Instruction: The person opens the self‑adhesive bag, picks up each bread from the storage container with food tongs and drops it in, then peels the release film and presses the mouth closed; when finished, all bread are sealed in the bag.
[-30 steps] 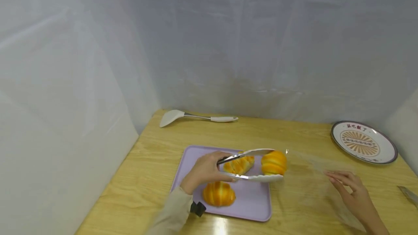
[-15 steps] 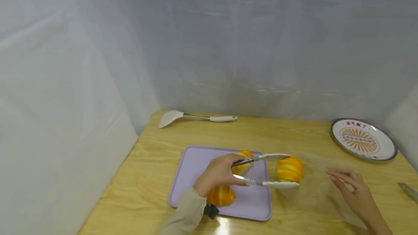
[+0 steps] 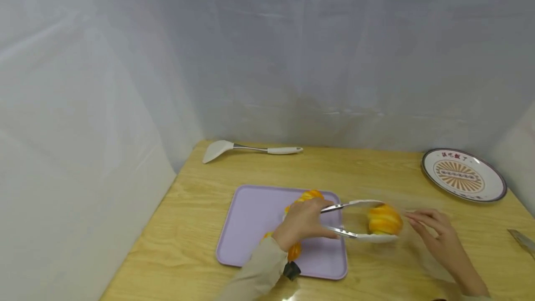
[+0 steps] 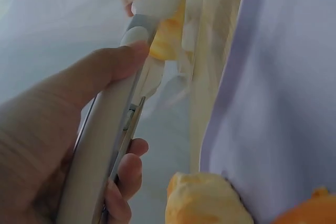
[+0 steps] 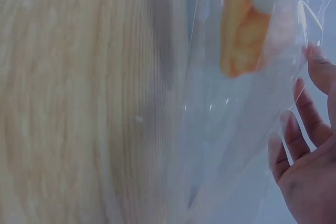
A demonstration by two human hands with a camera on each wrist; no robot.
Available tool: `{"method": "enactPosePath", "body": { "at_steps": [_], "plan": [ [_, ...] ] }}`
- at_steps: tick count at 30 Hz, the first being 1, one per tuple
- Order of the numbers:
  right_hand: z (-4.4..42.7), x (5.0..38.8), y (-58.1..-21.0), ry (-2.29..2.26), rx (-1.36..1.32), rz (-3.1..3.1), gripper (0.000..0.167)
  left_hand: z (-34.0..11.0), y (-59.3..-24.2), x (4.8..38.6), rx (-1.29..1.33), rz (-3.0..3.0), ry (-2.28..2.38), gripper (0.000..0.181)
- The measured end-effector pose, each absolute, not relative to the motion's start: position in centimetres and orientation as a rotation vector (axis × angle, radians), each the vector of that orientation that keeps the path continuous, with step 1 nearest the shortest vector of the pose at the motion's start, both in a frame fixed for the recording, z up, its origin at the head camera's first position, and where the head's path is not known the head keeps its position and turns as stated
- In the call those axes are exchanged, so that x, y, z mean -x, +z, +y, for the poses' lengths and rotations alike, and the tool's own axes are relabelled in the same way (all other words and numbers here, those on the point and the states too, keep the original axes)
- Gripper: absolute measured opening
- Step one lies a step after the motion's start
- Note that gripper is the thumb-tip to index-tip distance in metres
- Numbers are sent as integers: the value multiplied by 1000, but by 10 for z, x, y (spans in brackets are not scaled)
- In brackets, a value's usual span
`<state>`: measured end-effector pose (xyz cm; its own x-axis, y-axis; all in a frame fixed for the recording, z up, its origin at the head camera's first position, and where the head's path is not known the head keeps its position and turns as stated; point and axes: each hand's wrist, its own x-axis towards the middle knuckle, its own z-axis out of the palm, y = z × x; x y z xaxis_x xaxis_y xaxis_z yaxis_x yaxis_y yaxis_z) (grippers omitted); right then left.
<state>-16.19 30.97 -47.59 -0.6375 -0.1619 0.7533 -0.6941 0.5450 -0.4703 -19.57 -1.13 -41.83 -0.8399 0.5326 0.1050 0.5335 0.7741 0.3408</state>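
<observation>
My left hand (image 3: 307, 222) grips a pair of tongs (image 3: 349, 233) with white scalloped tips. Between the tips sits an orange-yellow bread roll (image 3: 384, 219), off the tray's right side. My right hand (image 3: 439, 233) pinches the edge of a clear plastic bag (image 5: 226, 135) between thumb and fingers. In the right wrist view the roll (image 5: 244, 40) and a tong tip show through the film, within the bag. Beneath my left arm lies a lilac tray (image 3: 246, 217) with two more breads, one (image 3: 311, 194) behind the hand and one (image 3: 294, 251) nearer, both partly hidden.
A white-headed spatula (image 3: 284, 151) lies along the table's back edge at left. At the back right stands a patterned plate (image 3: 464, 175). Part of a metal blade (image 3: 522, 240) shows at the right edge. Pale sheeting (image 3: 267, 59) hangs behind the wooden table.
My left hand has carried the tongs and roll rightward, from over the tray's right edge to the bag. My right hand, with the bag, has shifted slightly left toward the roll.
</observation>
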Motion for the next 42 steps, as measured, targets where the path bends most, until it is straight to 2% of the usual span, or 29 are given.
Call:
{"method": "enactPosePath", "body": {
  "at_steps": [4, 11, 20, 26, 32, 37, 42],
  "plan": [
    [304, 163, -477, 1069, -681, -2136, 17, 2, -421, 197, 914, -2954, -564, 64],
    [295, 169, -482, 1123, -699, -2097, 19, 22, -422, 200, 887, -3037, -511, 70],
    [288, 169, -481, 1095, -692, -2141, 27, 40, -428, 199, 865, -3025, -517, 66],
    [284, 168, -476, 1057, -692, -2146, 20, 47, -431, 200, 886, -3035, -463, 66],
    [281, 169, -476, 1058, -676, -2153, 26, 57, -434, 200, 865, -3042, -420, 67],
    [288, 168, -480, 1032, -702, -2129, 17, 56, -439, 199, 826, -3080, -466, 69],
    [297, 166, -487, 1014, -678, -2146, 20, 49, -441, 199, 814, -3080, -516, 71]
  ]
}}
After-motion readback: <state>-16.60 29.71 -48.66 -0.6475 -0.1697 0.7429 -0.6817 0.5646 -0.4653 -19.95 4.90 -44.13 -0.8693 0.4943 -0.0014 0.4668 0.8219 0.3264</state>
